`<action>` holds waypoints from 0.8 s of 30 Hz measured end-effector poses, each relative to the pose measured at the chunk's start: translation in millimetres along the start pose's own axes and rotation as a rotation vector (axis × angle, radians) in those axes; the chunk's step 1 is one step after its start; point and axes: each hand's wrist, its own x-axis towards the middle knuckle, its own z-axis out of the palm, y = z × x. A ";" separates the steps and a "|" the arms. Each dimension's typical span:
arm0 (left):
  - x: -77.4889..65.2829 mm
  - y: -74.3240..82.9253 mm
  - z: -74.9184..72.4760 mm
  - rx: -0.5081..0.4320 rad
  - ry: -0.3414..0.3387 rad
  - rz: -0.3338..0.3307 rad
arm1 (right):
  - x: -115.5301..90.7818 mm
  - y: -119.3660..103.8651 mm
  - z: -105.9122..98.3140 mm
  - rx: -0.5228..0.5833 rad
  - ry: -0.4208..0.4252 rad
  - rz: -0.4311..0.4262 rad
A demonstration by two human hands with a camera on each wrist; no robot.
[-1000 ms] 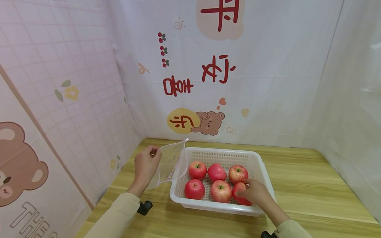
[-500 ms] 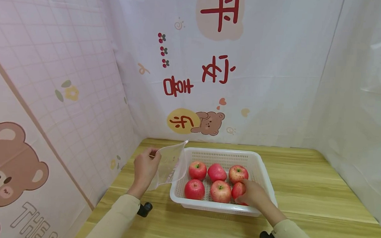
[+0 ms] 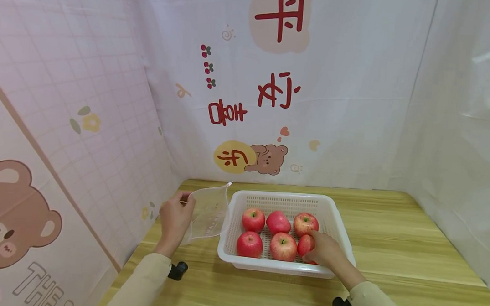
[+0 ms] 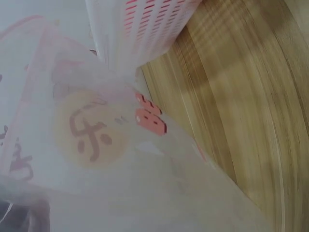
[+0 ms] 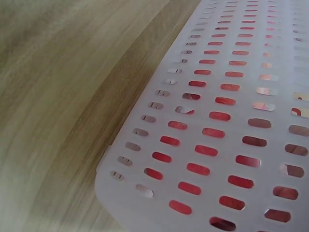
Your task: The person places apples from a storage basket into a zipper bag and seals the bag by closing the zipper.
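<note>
Shifted left since half a second ago: your left hand (image 3: 176,219) and the translucent bag (image 3: 209,211) it pinches at the left edge; your right hand (image 3: 328,250) keeps its place. Its fingers and thumb are bent about the near-right apple (image 3: 305,245), which sits, partly covered by them, inside the white basket (image 3: 279,265) on the wooden surface (image 3: 393,241). Five other apples (image 3: 283,248) share the basket, three along the far side and two along the near. No fruit shows in the bag, which hangs beside the basket's left end; whether the two touch cannot be told.

Step in hand, as judged: you are securing one apple while keeping the bag ready. Your next move would call for a firm grip and a straight lift, clear of the neighbouring apples and the rim, with the bag's mouth held wide.

Legible writing: on the backdrop (image 3: 361,112), sideways red characters 平 (image 3: 280,16), 安 (image 3: 278,89), 喜 (image 3: 227,112) and 乐 (image 3: 233,158), the last also visible through the bag in your left wrist view; at lower left, outlined "THE" (image 3: 44,283) precedes letters cut off. Red print (image 4: 150,121) on the bag is unreadable. No brand can be made out.
</note>
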 end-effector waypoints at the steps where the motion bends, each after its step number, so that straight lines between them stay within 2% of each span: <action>1: 0.6 -1.2 -1.6 0.003 0.009 0.002 | -0.1 0.2 0.3 -0.001 0.000 0.003; 5: 2.1 -3.7 -6.2 0.022 0.038 0.004 | -0.3 1.2 1.5 -0.008 0.004 0.003; 9: -0.2 -3.4 -5.1 0.035 0.011 0.006 | -0.9 0.4 0.8 -0.010 0.003 0.001; 17: -11.1 -3.0 12.6 0.041 -0.078 0.026 | 0.4 0.1 -0.1 -0.024 0.002 -0.005; 24: -16.1 -1.2 24.9 0.024 -0.114 -0.023 | 0.3 -0.4 0.2 -0.023 0.015 0.015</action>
